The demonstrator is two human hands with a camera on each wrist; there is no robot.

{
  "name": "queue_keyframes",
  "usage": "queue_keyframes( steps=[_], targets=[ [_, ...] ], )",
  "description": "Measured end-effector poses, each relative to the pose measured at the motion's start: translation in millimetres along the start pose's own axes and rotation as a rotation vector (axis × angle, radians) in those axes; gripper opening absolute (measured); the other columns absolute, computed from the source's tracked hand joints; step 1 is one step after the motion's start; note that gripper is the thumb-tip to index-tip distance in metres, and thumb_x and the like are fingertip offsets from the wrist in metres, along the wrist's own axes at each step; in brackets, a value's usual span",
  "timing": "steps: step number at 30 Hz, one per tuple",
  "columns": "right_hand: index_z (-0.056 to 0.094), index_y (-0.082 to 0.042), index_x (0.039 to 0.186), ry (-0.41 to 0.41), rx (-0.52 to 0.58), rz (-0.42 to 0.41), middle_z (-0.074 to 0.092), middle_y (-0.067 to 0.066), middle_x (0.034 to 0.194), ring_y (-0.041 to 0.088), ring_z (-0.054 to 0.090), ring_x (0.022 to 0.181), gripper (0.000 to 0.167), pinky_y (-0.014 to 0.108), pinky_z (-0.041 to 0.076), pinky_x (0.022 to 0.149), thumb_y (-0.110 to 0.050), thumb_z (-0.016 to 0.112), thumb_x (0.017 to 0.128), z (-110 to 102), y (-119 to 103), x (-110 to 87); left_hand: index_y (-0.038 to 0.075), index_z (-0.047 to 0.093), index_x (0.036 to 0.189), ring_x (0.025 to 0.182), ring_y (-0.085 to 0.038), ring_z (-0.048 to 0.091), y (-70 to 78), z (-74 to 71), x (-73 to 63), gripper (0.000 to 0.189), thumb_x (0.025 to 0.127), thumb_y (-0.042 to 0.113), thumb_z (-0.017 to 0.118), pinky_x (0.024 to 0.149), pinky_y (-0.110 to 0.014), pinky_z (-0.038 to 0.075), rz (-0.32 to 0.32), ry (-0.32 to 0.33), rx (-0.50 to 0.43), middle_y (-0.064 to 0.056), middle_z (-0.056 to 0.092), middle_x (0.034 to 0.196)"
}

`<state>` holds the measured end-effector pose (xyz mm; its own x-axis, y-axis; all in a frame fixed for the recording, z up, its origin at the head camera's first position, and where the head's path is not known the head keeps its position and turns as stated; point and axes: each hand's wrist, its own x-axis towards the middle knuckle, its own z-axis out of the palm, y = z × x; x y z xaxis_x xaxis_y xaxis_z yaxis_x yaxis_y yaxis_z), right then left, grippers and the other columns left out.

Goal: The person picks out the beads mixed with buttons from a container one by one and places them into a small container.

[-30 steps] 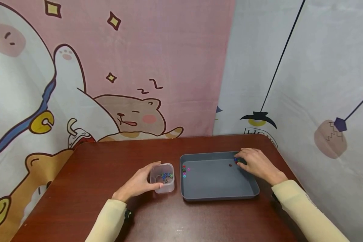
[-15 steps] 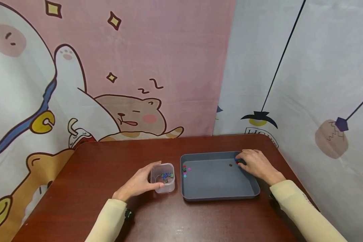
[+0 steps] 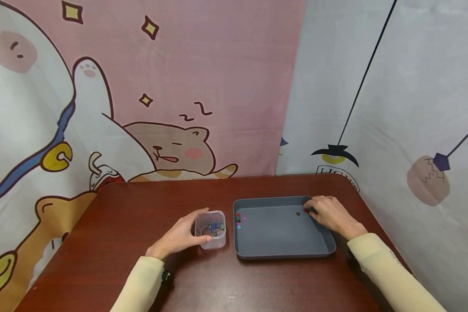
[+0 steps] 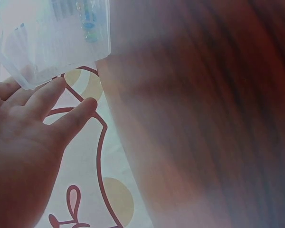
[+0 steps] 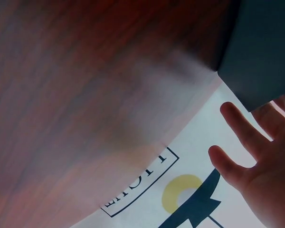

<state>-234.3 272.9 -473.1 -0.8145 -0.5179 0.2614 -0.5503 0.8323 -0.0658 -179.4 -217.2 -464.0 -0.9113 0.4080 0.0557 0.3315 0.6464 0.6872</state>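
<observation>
My left hand [image 3: 181, 234] grips a small clear plastic container [image 3: 214, 243], with the thumb along its near side and fingers at the far side. Several small blue and green beads [image 3: 217, 225] lie inside it. In the left wrist view the container [image 4: 52, 52] shows above the spread fingers. My right hand [image 3: 329, 213] reaches into the far right corner of a grey tray [image 3: 277, 229], fingertips down at a red bead [image 3: 306, 210]. I cannot tell whether thumb and finger pinch it. In the right wrist view the tray wall [image 5: 261, 52] hides those fingertips.
A brown bead [image 3: 298, 213] lies in the tray just left of the right hand. Along the tray's left side sit several red, green, pink and light blue beads [image 3: 238, 220]. The dark red wooden table [image 3: 148, 208] meets a printed cloth [image 3: 238, 86] behind.
The right hand's fingers have drawn closer together over the corner, and the blue bead seen there before is now covered. The left hand and container stay in place.
</observation>
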Motion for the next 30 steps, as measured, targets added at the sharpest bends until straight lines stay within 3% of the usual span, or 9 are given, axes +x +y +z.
queue_keyframes(
  steps=[6,11,20,27,30],
  targets=[
    [0.08,-0.007,0.101,0.017,0.021,-0.029,0.075,0.003,0.096,0.022,0.071,0.088,0.021,0.044,0.058,0.075,0.002,0.082,0.082,1.2,0.9,1.3,0.016,0.044,0.156,0.132,-0.024,0.053,-0.5,-0.5,0.1,0.091,0.082,0.049,0.086,0.111,-0.056,0.043,0.004,-0.001,0.004,-0.004,0.052,0.151],
    [0.08,-0.008,0.098,0.021,0.031,-0.034,0.074,0.001,0.093,0.021,0.07,0.084,0.02,0.041,0.057,0.071,0.004,0.082,0.081,1.0,0.1,1.8,0.015,0.044,0.156,0.132,-0.024,0.053,-0.7,-0.7,0.6,0.091,0.082,0.049,0.085,0.111,-0.056,0.042,0.006,-0.003,0.004,-0.005,0.052,0.152],
    [0.081,-0.009,0.098,0.045,0.058,-0.016,0.073,0.002,0.096,0.024,0.07,0.09,0.015,0.044,0.057,0.074,0.0,0.081,0.086,-2.0,2.3,1.4,0.014,0.044,0.156,0.133,-0.025,0.053,0.3,-0.6,0.7,0.092,0.082,0.049,0.086,0.112,-0.056,0.041,0.0,-0.007,0.001,-0.005,0.051,0.153],
    [0.081,-0.007,0.101,0.06,0.094,0.045,0.073,0.014,0.111,0.04,0.066,0.113,0.011,0.06,0.051,0.093,-0.006,0.08,0.089,-9.0,0.5,0.4,0.013,0.044,0.156,0.132,-0.025,0.054,0.4,-0.5,1.1,0.092,0.082,0.048,0.086,0.111,-0.057,0.042,0.001,-0.006,-0.003,-0.005,0.052,0.152],
    [0.081,-0.007,0.102,0.072,0.105,0.054,0.072,0.019,0.116,0.044,0.063,0.118,0.012,0.065,0.047,0.096,-0.007,0.079,0.09,-13.8,-2.4,-1.0,0.012,0.044,0.156,0.132,-0.025,0.053,0.9,0.1,1.2,0.094,0.082,0.051,0.085,0.111,-0.056,0.042,0.005,-0.007,0.003,-0.005,0.052,0.152]
  ],
)
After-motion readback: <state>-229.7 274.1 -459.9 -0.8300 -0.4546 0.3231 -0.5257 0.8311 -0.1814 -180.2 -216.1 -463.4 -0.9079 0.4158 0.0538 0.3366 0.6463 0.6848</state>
